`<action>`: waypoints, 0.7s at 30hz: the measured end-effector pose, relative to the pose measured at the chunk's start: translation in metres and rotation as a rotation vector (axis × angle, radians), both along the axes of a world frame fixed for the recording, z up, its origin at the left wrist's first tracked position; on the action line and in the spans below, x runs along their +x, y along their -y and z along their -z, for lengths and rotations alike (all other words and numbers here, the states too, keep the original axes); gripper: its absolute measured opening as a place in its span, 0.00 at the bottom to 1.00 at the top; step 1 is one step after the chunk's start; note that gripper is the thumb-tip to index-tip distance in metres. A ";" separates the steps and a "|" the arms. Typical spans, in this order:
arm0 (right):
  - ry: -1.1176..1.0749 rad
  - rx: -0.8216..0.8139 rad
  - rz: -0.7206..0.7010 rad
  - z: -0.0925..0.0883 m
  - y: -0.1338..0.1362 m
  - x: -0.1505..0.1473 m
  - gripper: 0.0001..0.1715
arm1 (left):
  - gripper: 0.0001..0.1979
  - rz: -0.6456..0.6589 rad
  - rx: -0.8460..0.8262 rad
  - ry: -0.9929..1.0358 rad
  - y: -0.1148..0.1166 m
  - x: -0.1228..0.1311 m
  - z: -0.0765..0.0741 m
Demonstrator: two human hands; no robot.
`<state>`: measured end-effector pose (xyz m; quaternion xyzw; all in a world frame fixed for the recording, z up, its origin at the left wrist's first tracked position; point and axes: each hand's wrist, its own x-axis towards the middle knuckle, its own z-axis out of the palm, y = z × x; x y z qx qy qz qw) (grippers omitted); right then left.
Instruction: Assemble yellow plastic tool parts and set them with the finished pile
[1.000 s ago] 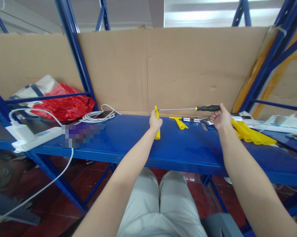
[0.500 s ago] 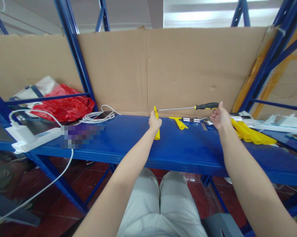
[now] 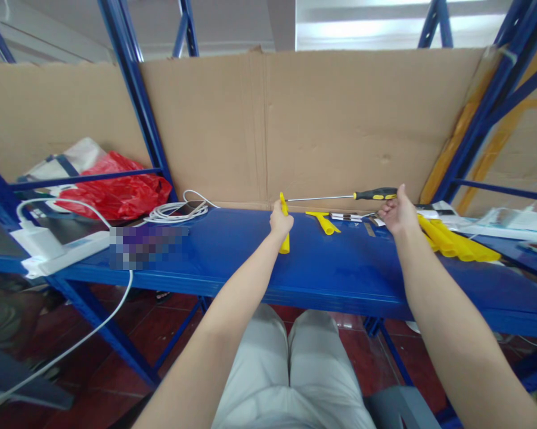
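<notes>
My left hand [image 3: 281,221] is closed around a yellow plastic piece [image 3: 285,243], held upright above the blue shelf [image 3: 232,238]. A long screwdriver [image 3: 375,193] lies level, its black and yellow handle at the fingers of my right hand [image 3: 397,213] and its shaft tip against the upper part of the yellow piece. My right thumb and fingers close on the handle's end. Between the hands, a second yellow piece [image 3: 326,223] rests on the shelf, beside small white and dark items [image 3: 346,217] and a small metal plate [image 3: 369,229].
Several yellow tubular pieces [image 3: 458,241] lie at the right, near a white power strip [image 3: 505,229]. At the left are a red plastic bag [image 3: 116,187], a coiled white cable [image 3: 174,211] and another power strip [image 3: 78,250]. Cardboard [image 3: 331,125] stands behind the shelf.
The screwdriver and both hands have shifted very slightly to the right. The handle appears turned a little, showing more of its yellow part.
</notes>
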<state>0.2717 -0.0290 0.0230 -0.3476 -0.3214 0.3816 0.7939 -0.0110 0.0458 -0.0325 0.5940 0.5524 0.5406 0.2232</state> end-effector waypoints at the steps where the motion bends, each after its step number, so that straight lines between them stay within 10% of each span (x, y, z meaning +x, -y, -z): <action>1: -0.024 -0.019 0.019 -0.001 0.001 -0.001 0.27 | 0.35 0.003 -0.002 0.001 0.000 0.000 0.000; 21: 0.040 0.005 0.011 0.001 0.001 -0.003 0.32 | 0.33 0.031 -0.005 0.022 0.002 -0.002 -0.001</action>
